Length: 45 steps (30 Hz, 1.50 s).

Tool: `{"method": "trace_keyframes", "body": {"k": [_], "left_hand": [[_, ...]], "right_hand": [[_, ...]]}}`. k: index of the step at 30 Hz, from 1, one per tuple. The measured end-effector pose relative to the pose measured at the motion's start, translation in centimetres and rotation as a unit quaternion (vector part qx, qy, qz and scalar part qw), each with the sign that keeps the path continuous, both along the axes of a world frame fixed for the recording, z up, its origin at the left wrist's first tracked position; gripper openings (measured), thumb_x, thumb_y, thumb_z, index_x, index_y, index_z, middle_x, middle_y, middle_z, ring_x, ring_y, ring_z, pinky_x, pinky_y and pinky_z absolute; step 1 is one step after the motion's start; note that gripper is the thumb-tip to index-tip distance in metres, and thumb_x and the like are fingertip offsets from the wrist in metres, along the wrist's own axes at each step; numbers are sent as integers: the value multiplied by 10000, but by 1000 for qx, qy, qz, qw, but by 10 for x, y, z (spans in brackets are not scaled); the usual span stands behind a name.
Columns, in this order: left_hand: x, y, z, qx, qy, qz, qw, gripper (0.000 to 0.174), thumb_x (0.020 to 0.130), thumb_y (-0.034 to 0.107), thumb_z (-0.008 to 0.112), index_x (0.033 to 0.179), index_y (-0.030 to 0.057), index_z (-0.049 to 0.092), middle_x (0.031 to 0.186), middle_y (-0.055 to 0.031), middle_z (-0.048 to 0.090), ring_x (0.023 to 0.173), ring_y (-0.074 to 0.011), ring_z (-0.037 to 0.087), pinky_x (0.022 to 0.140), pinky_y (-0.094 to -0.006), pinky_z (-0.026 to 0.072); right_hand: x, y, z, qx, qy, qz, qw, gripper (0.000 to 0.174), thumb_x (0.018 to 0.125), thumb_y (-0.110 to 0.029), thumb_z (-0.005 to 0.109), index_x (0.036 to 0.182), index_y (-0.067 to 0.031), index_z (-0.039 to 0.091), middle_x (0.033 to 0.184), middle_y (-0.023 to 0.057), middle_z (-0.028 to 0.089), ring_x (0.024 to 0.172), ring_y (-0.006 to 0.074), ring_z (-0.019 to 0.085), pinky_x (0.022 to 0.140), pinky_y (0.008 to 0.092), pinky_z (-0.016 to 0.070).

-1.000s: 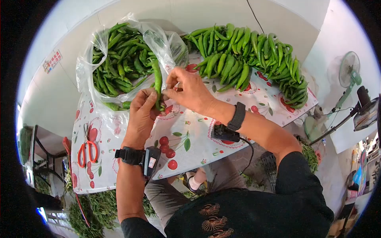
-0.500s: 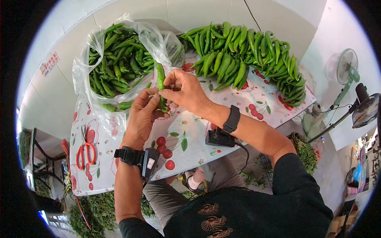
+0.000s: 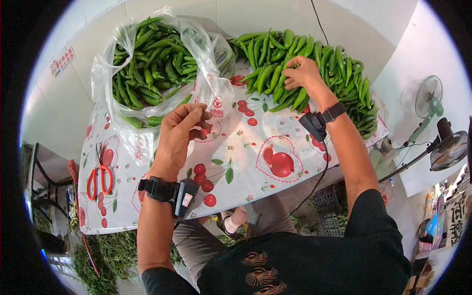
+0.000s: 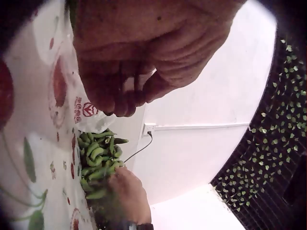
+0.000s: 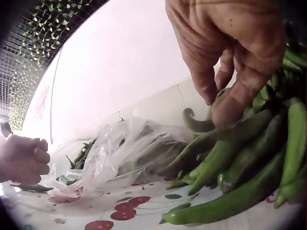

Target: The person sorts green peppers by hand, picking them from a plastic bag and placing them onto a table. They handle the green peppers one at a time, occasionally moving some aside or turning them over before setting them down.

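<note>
My right hand is over the laid-out green peppers at the back right of the table. In the right wrist view its thumb and fingertips pinch a green pepper with a curled tip, partly hidden by the thumb. My left hand hovers in front of the clear plastic bag. Its fingers are loosely curled, and nothing shows between them in the left wrist view. Inside the bag lies a heap of green peppers.
Red-handled scissors lie on the left of the cherry-patterned tablecloth. The black cable of the right wrist camera hangs over the front edge. Fans stand at the right, and green plants lie on the floor below.
Both hands were on one green pepper in front of the bag. My right hand has since moved right to the laid-out peppers, carrying the pepper; the left has stayed near the bag.
</note>
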<state>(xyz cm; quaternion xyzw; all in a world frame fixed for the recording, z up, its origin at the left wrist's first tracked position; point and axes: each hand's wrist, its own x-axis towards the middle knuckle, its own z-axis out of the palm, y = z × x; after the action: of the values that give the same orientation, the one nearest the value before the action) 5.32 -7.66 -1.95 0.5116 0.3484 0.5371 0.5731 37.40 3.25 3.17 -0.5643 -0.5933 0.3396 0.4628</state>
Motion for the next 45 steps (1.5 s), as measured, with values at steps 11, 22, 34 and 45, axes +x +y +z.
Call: {"method": "trace_keyframes", "body": {"k": [11,22,34,45], "left_hand": [[-7,1,6,5,-28,38,999,233,908,230,587,1029,33,613,868,-45,646,736,-109,585,597,-241,464],[-91,-41,45,104,253,220,937,198,916,196,571,989,28,646,853,-34,655,715,-81,560,570,-218,433],[-91,-62,2,176,730,192,631,174,747,161,650,837,22,598,828,-126,595,844,-316,576,731,-424,460],[-42,-71,31,318,722,143,598,150,748,136,663,833,51,572,789,-97,578,803,-299,563,708,-396,428]], "right_hand": [[-8,2,-12,114,-174,-68,976,217,762,-105,662,944,0,607,646,102,642,501,151,626,411,285,474],[-159,-67,4,253,-83,236,935,168,829,-165,654,935,-35,660,687,43,640,559,89,591,516,231,468],[-187,-80,-62,223,-125,321,912,179,798,-223,648,874,-62,667,766,107,659,707,250,643,654,349,505],[-190,-95,-68,259,-238,373,858,247,828,-286,611,965,-84,642,774,151,636,777,345,622,677,444,483]]}}
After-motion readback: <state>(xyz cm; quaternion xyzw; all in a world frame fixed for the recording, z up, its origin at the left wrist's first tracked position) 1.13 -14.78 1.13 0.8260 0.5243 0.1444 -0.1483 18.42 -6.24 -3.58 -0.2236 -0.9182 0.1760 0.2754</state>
